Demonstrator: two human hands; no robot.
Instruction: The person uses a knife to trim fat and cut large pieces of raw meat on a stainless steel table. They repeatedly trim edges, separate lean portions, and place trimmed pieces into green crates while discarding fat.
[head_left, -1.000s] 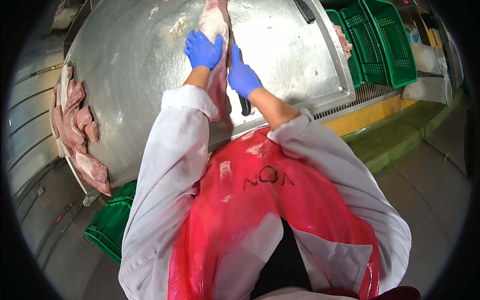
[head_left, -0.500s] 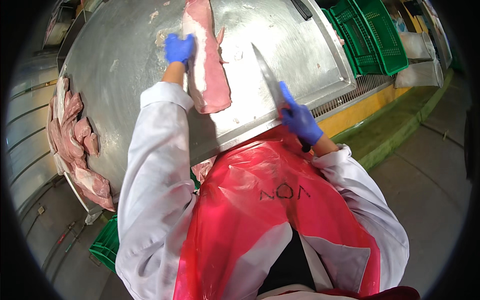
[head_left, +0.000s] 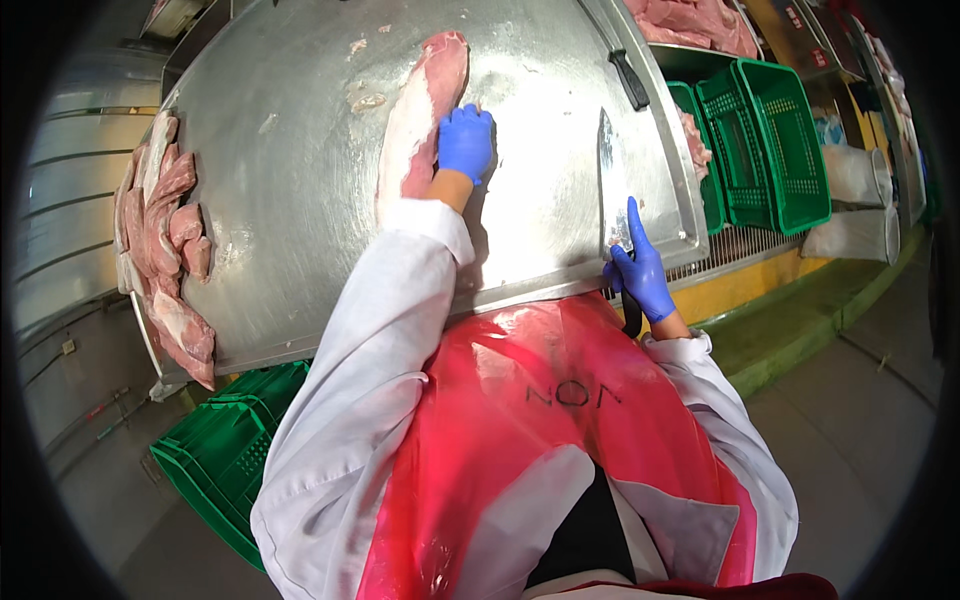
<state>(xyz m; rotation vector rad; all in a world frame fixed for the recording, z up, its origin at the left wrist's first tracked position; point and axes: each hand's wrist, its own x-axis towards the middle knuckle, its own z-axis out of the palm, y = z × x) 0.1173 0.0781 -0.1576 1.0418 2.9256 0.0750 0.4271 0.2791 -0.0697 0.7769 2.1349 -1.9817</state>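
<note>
A long slab of raw pink meat lies on the steel table. My left hand, in a blue glove, rests flat on the slab's right edge. My right hand, also blue-gloved, grips the black handle of a large knife at the table's near right edge. The blade points away from me and lies over the steel, apart from the meat. I wear a white coat and a red apron.
Several cut meat pieces line the table's left rim. A second knife lies at the far right. Green crates stand right of the table, one below it on the left. More meat sits at the top right.
My right hand has drawn the knife off the slab to the table's right edge. My left hand stays on the meat, which now lies further left in the picture.
</note>
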